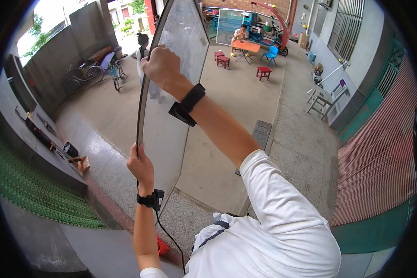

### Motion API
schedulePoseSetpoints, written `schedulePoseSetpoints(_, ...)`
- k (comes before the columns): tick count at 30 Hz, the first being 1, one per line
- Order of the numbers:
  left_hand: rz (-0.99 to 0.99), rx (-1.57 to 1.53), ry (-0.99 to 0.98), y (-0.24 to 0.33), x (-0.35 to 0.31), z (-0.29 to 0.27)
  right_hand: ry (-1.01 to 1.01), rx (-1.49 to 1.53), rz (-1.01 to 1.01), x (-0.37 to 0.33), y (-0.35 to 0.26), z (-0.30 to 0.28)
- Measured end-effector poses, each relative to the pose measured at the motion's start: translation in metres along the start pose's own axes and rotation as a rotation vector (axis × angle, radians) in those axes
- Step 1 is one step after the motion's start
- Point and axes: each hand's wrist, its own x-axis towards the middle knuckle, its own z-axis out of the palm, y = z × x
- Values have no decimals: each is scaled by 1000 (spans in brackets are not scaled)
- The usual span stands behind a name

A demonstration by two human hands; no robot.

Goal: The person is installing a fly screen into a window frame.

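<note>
A tall, see-through pane [164,125] with a thin dark frame stands upright in front of me, its upper part streaked with whitish smears. Low on its left edge, my left hand [141,167] is closed around the frame. Higher up, my right hand [163,68] is curled into a fist against the pane, reaching across to the same edge. Whatever its fingers may hold is hidden by the back of the hand. Black straps with small boxes circle both wrists, and a cable hangs from the left one.
Bicycles [117,76] stand by the left wall. A person sits at an orange table [246,46] with red stools [263,72] and a blue chair [271,55]; another person is behind the pane. A grey chair [325,98] and striped curtain [375,153] are at right.
</note>
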Motion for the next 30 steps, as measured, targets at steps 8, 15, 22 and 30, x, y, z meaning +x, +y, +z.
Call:
schedulePoseSetpoints(8,-229,-113,-39,6,-22,13,67,0,-59,-10,-10,5)
schedulePoseSetpoints(15,-223,-352,76,-8,-46,31,28,-86,-226,-33,-46,-6)
schedulePoseSetpoints(22,139,-187,-67,23,-78,41,120,-199,-362,-71,-21,-47)
schedulePoseSetpoints(30,221,-293,-176,40,-147,60,-21,1,-430,-123,14,-93)
